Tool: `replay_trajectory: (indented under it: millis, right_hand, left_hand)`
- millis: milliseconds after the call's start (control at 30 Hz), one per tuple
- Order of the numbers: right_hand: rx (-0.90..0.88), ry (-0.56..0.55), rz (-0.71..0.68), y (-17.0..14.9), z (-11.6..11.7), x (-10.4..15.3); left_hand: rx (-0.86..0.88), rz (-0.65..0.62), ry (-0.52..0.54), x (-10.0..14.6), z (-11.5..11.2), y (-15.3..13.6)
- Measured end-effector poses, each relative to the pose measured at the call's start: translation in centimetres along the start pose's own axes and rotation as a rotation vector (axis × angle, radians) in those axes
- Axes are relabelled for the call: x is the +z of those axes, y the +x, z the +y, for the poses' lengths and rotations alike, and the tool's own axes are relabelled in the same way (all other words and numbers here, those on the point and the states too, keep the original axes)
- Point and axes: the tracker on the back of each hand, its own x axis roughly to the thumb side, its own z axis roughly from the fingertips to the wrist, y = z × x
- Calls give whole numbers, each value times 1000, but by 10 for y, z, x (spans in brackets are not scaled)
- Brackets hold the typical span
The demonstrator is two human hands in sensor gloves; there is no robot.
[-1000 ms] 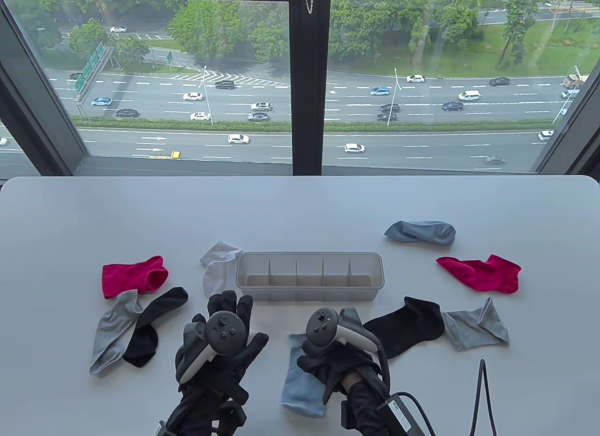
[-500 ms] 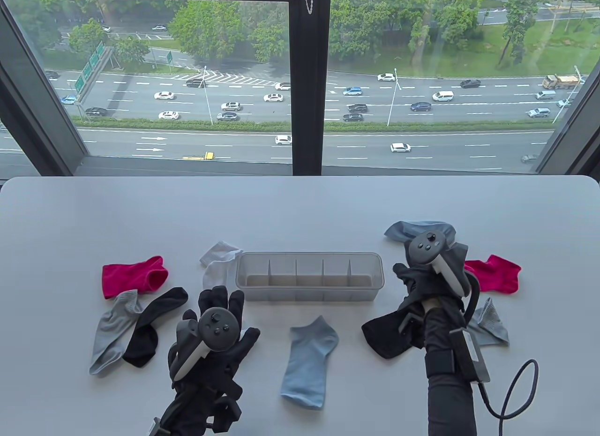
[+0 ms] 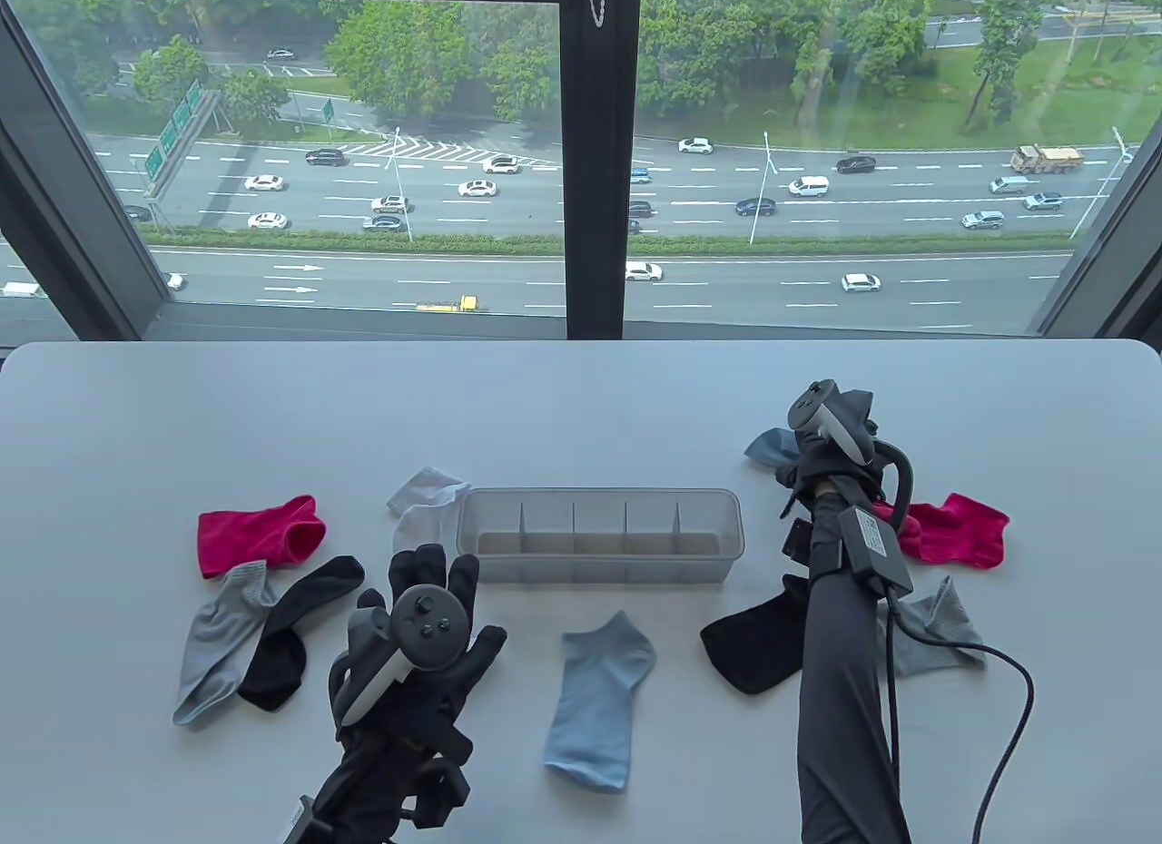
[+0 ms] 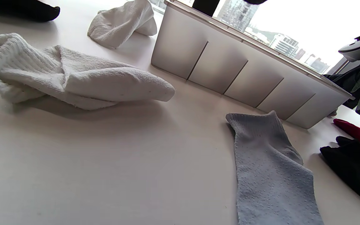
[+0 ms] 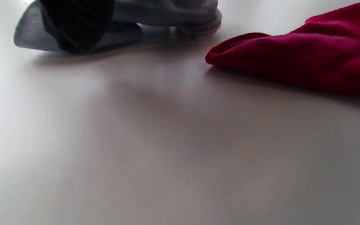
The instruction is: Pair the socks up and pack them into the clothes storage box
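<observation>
My right hand (image 3: 828,458) reaches to the far right of the table and sits on a blue-grey sock (image 3: 764,448). In the right wrist view a dark gloved fingertip (image 5: 77,26) digs into that sock (image 5: 167,12), which bunches around it. Near the front lies its light blue match (image 3: 595,690), flat and untouched. My left hand (image 3: 434,579) rests with straight, spread fingers in front of the white socks (image 3: 419,510). The clear storage box (image 3: 599,497) with its dividers stands mid-table, with nothing in it.
Left of the box lie a red sock (image 3: 259,535), a grey sock (image 3: 213,640) and a black sock (image 3: 295,622). Beside my right forearm lie a red sock (image 3: 962,531), a black sock (image 3: 749,649) and a grey sock (image 3: 944,626). A cable (image 3: 1008,726) trails from my right arm.
My right hand let go of the light blue sock at the front, swept right and away from me, and now sits on the blue-grey sock. The left hand barely shifted.
</observation>
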Motion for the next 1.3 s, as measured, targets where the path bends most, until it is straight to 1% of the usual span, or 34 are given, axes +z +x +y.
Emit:
replay_trajectory:
  millis: [33, 67, 100, 133, 167, 200, 233, 267, 300, 367, 400, 433, 467, 533, 567, 600, 633, 667, 700, 733, 767, 800, 833, 867, 900, 967, 1000, 1067, 1167, 1233, 1267, 1300]
  right_hand:
    - [31, 5, -8, 3, 5, -5]
    - [54, -23, -6, 5, 7, -6]
    - [28, -145, -34, 6, 5, -3]
    - [14, -189, -64, 7, 5, -2]
    - [33, -192, -93, 7, 2, 2]
    - [47, -226, -104, 6, -2, 11]
    - [54, -296, -123, 4, -6, 18]
    - [55, -392, -146, 2, -12, 28]
    - [62, -441, -169, -1, -20, 39]
    - [83, -486, -222, -9, -40, 67]
    - [73, -523, -263, -14, -51, 87]
    - [65, -542, -290, -15, -56, 99]
    - [51, -569, -355, -17, -63, 122]
    - [15, -596, -476, -15, -66, 164]
    - [7, -602, -525, -13, -63, 182]
    - [-17, -605, -621, -6, -54, 208]
    - [-42, -592, -690, 2, -42, 229]
    - [-58, -579, -735, 9, -31, 244]
    - [-75, -560, -812, 21, -14, 265]
    - [-86, -547, -863, 28, -3, 277]
    - [-106, -528, -945, 41, 17, 298]
    - [-113, -517, -980, 47, 27, 308]
    - [-127, -507, -1036, 57, 45, 323]
    - [-127, -505, -1054, 61, 54, 331]
    - [-128, -519, -1053, 66, 66, 338]
    - [-120, -564, -1026, 62, 79, 339]
    - [-147, -546, -1050, 60, 83, 338]
    - [-271, -483, -1053, 52, 93, 333]
    - [-329, -451, -1064, 43, 97, 325]
    - [-350, -295, -1085, 37, 98, 315]
    - [-414, -178, -1121, 35, 101, 308]
    - [-493, -124, -1132, 33, 105, 302]
  left_hand:
    - [3, 1, -5, -1, 0, 0]
    - [4, 1, -7, -2, 0, -1]
    - [5, 0, -9, -3, -1, 0]
    - [5, -3, -11, -3, -1, 0]
    - [1, -6, -17, -4, -2, 1]
    - [-6, -10, -24, -3, -3, 1]
    - [-8, -16, -29, -2, -3, 1]
    - [-7, -27, -29, -2, -4, 2]
    - [-6, -40, -26, -1, -4, 3]
    - [6, -81, -14, 0, -3, 6]
    - [15, -112, -2, 1, -2, 8]
    - [21, -132, 5, 2, -2, 9]
    - [37, -177, 20, 3, -1, 12]
    - [89, -255, 43, 5, 1, 16]
    - [114, -280, 53, 6, 2, 18]
    - [172, -322, 61, 8, 4, 21]
    - [246, -355, 63, 8, 4, 24]
    - [310, -373, 60, 9, 4, 28]
    - [390, -396, 40, 8, 4, 32]
    - [438, -407, 21, 8, 3, 34]
    - [524, -424, -28, 8, 0, 38]
    - [584, -438, -63, 8, -3, 40]
    - [675, -441, -109, 8, -8, 42]
    - [739, -442, -129, 8, -12, 43]
    - [832, -430, -106, 8, -17, 42]
    - [921, -351, 1, 9, -21, 33]
    - [916, -340, 14, 8, -20, 29]
    - [905, -324, 33, 8, -19, 29]
    - [826, -319, 124, 11, -16, 35]
    - [829, -391, 90, 12, -16, 39]
    - [833, -434, 87, 13, -16, 40]
    - [850, -420, 124, 15, -15, 40]
